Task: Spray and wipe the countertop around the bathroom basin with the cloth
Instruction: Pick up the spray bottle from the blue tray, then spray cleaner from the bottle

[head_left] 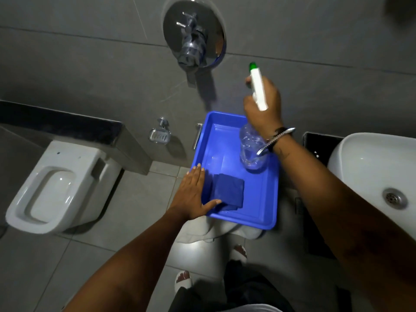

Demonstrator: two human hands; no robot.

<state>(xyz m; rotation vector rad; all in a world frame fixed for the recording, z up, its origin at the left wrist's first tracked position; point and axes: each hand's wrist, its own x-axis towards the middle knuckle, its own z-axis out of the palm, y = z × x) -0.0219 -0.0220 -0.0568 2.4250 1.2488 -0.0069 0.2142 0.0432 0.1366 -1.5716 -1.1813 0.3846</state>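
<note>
A blue plastic tray (263, 199) sits at the centre of the head view. A folded dark blue cloth (229, 190) lies in its near left part. My left hand (193, 194) rests flat on the tray's left rim, thumb touching the cloth's edge. My right hand (263, 104) is shut on the white trigger head of a clear spray bottle (252, 152) with a green nozzle; the bottle's base hangs just over the tray's far right corner. The white basin (369, 167) shows at the right edge, with a dark countertop (315, 149) beside it.
A white toilet (58, 188) stands at the left under a dark ledge. A chrome shower mixer (193, 34) and a soap dish (158, 136) are on the grey tiled wall. A pale towel (202, 233) lies under the tray. My feet (183, 278) are below.
</note>
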